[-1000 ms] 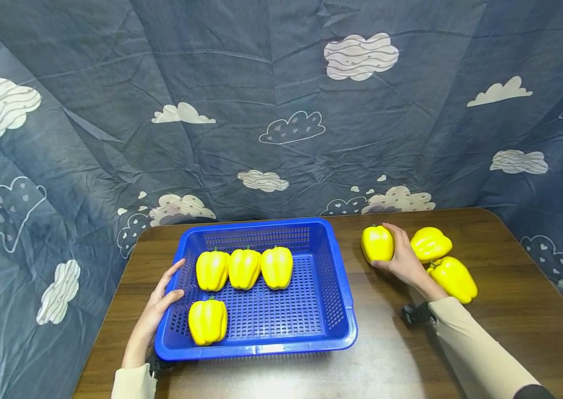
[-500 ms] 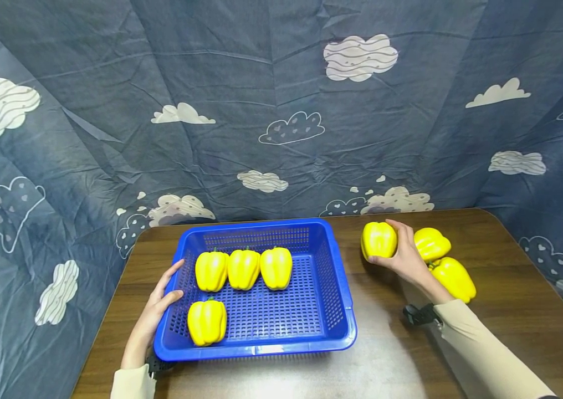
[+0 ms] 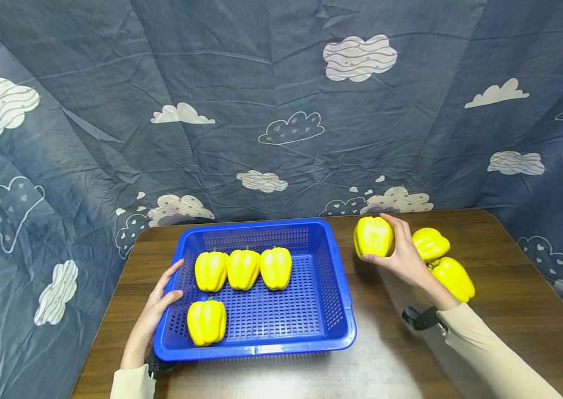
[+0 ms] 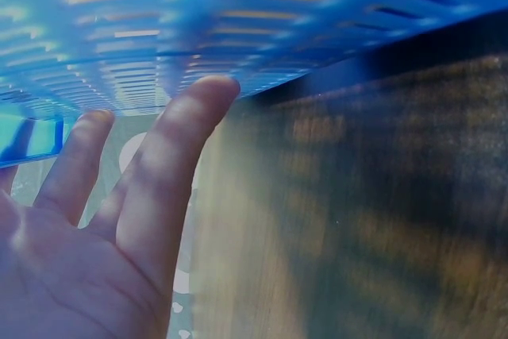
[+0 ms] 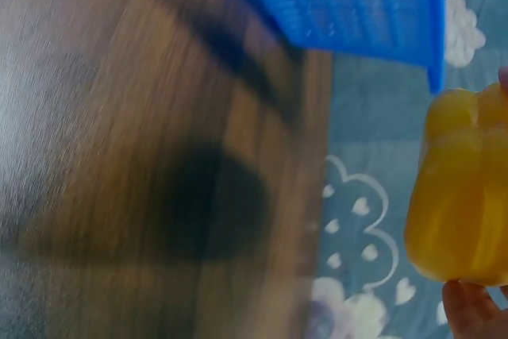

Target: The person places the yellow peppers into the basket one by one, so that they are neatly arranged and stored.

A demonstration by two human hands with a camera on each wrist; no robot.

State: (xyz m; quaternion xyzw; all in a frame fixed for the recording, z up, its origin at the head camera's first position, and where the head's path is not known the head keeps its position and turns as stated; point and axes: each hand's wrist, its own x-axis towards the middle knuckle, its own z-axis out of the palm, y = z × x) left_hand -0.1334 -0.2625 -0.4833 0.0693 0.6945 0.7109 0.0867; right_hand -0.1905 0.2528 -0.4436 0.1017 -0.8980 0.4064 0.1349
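My right hand (image 3: 401, 252) grips a yellow bell pepper (image 3: 373, 238) between thumb and fingers, right of the basket. In the right wrist view this pepper (image 5: 464, 188) appears at the right edge, held off the table with its shadow below, and most of the hand is cut off. My left hand (image 3: 154, 307) rests at the left side of a blue plastic basket (image 3: 338, 282), fingers and thumb extended. In the left wrist view the fingers (image 4: 171, 164) reach straight to the basket's slotted wall. Several yellow bell peppers (image 3: 243, 270) stand inside, three in a back row and one at front left (image 3: 206, 322).
Two more yellow bell peppers, an upper one (image 3: 430, 244) and a lower one (image 3: 453, 279), lie on the wooden table (image 3: 516, 327) beyond my right wrist. A dark blue cloth (image 3: 281, 83) with cloud prints hangs behind the table's back edge.
My right hand has lifted the bell pepper from the table and shifted it slightly left, toward the basket. The left hand and the basket have stayed in place.
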